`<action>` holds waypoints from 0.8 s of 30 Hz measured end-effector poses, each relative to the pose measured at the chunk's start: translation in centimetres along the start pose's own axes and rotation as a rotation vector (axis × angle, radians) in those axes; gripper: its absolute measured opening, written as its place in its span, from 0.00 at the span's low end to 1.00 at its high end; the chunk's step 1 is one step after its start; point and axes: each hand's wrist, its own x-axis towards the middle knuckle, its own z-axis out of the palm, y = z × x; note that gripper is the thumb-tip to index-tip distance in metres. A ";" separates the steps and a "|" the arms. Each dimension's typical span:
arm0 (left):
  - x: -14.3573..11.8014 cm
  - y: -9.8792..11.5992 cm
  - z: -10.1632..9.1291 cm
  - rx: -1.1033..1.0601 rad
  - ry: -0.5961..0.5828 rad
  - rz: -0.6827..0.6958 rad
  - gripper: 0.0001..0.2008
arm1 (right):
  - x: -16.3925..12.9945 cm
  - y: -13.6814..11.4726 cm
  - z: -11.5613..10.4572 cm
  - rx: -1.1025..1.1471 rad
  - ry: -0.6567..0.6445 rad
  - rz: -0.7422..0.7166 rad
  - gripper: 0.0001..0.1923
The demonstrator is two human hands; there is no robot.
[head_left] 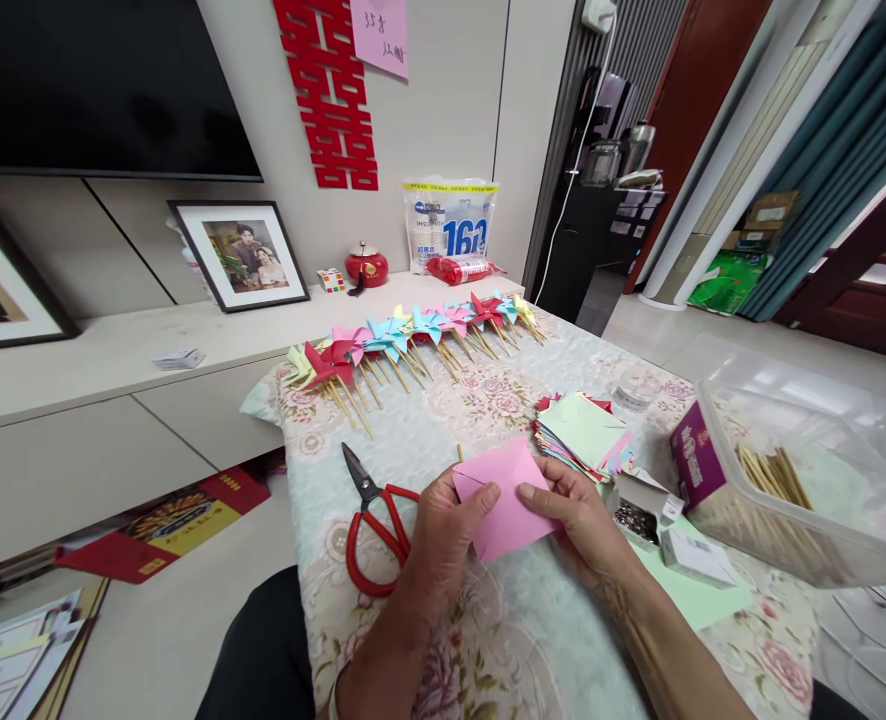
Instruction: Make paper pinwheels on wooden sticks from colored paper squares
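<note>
A square sheet of pink paper (509, 515), with slits showing near its corners, is held above the table by both hands. My left hand (450, 515) grips its left edge, thumb on top. The right edge is pinched by my right hand (574, 505), also thumb up; the fingers beneath are hidden by the paper. Red-handled scissors (379, 530) lie just left of my left hand. Behind my right hand sits a stack of coloured paper squares (582, 430). A small box of metal pins or fasteners (636, 522) stands right of my right wrist.
Finished paper pinwheels (420, 330) on sticks lie in a row along the table's far side. A clear plastic bin (810, 500) of wooden sticks (777, 475) is at the right. A small white box (696, 557) rests on green paper. The floral tablecloth (488, 395) covers the table.
</note>
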 end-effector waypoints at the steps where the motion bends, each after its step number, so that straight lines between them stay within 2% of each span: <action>1: 0.0 0.0 0.0 -0.025 0.004 -0.001 0.21 | -0.1 -0.1 0.1 0.008 -0.008 0.006 0.21; 7: 0.0 0.3 0.1 -0.091 0.029 -0.018 0.22 | -0.3 -0.4 0.7 0.022 -0.067 0.031 0.23; 12: 0.0 0.6 0.4 -0.123 0.009 -0.035 0.22 | 0.0 0.1 0.4 0.009 0.001 -0.008 0.23; 18: 0.1 0.7 0.4 -0.223 -0.023 -0.002 0.16 | 0.1 0.0 0.5 0.005 0.065 -0.035 0.20; 22: 0.1 0.6 0.5 -0.169 -0.119 -0.033 0.21 | 0.1 -0.1 0.7 0.021 0.101 -0.066 0.20; 24: 0.1 0.4 0.5 -0.116 -0.132 -0.032 0.24 | 0.1 0.0 0.7 0.017 0.106 -0.071 0.20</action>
